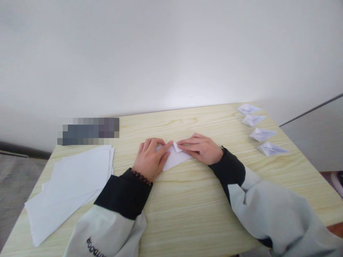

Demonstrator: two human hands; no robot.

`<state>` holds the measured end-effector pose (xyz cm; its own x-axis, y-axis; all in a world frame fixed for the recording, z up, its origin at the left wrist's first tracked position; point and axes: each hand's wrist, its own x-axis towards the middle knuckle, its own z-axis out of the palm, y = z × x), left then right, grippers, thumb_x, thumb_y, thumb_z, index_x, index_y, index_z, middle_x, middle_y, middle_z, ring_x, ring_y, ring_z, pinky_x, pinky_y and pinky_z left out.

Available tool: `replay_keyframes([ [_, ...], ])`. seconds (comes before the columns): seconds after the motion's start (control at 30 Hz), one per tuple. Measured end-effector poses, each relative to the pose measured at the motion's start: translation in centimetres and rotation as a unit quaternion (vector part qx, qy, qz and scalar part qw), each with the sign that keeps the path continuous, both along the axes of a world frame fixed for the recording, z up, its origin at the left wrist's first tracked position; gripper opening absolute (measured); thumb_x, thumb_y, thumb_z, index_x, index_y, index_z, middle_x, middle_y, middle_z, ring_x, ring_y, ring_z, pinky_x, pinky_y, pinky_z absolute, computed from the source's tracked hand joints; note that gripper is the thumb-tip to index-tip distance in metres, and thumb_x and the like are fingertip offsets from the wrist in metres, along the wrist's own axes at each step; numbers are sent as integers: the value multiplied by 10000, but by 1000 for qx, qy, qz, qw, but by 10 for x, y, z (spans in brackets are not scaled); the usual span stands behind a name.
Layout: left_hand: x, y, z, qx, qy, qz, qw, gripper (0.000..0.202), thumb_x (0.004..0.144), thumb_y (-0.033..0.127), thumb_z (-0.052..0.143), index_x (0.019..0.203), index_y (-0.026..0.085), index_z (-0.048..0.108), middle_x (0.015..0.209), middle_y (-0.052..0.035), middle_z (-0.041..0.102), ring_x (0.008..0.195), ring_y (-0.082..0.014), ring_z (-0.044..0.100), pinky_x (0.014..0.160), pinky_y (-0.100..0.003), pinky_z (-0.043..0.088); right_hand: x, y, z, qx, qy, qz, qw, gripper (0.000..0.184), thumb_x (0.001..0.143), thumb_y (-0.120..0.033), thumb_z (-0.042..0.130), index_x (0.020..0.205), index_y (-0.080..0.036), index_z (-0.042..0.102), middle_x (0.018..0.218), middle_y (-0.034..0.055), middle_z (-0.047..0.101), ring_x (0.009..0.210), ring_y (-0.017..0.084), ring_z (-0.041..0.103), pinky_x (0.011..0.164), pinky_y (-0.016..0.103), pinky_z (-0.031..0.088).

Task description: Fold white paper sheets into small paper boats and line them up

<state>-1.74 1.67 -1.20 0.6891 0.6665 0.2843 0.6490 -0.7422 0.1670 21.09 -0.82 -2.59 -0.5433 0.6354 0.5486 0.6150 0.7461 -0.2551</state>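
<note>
A small piece of folded white paper lies on the wooden table in front of me, partly covered by my hands. My left hand, with a dark beaded bracelet at the wrist, grips its left side, index finger and thumb pressing on the paper. At the upper edge a small flap is turned over. The fingers of my right hand close together on that flap and on the right side of the paper.
Several folded white paper shapes stand in a row along the table's right side. Loose white sheets are stacked at the left. Behind them lies a dark pixelated object. A white wall borders the table's far edge.
</note>
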Motion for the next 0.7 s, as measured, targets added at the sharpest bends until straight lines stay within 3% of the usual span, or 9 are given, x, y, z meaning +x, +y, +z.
replay_keyframes([
  [0.7,1,-1,2,8,2,-1,1000,339,878,265,465,1198,279,578,1024,-78,572,964,-249,475,802,-404,399,0,-1,3,-20,-14,-1,1000,240,890,-203,486,1031,-170,678,1074,44,679,823,159,591,750,316,499],
])
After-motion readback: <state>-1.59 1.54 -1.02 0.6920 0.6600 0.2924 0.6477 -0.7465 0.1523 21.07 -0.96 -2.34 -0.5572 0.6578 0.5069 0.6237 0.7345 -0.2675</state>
